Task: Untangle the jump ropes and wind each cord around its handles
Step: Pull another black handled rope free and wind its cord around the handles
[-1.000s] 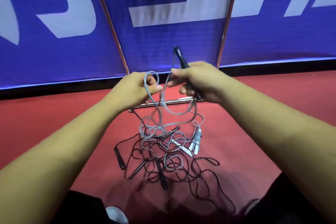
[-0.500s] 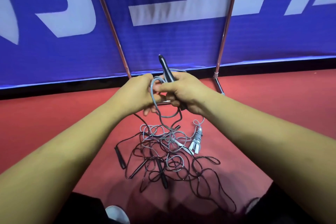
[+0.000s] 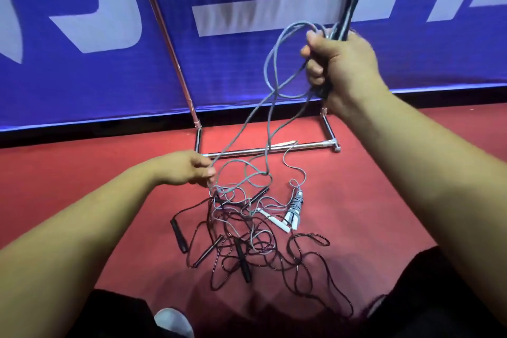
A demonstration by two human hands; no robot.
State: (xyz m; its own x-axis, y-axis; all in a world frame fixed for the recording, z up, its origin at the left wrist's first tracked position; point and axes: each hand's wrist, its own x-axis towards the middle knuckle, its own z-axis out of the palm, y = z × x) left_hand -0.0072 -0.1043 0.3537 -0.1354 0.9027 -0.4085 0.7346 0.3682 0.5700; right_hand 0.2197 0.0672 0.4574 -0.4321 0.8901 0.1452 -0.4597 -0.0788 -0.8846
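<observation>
My right hand (image 3: 340, 63) is raised high at the upper right, gripping a dark handle (image 3: 348, 14) together with loops of grey cord (image 3: 270, 68). The grey cord runs down from it to my left hand (image 3: 189, 169), which pinches a strand low over the floor. Below lies a tangled pile of black and grey cords (image 3: 247, 233) with several black handles (image 3: 179, 234) and a white handle (image 3: 274, 221). One rope with grey cord wound round its handles (image 3: 295, 208) lies at the pile's right edge.
The floor is red carpet (image 3: 384, 200). A metal stand foot (image 3: 269, 149) rests just behind the pile, holding up blue banners (image 3: 233, 68) across the back. My dark-clothed knees (image 3: 428, 296) and a white shoe tip (image 3: 172, 322) sit at the bottom edge.
My hands were close together at chest height. Now the right hand has lifted up and right with the handle and cord, and the left has dropped down to the pile, stretching the grey cord.
</observation>
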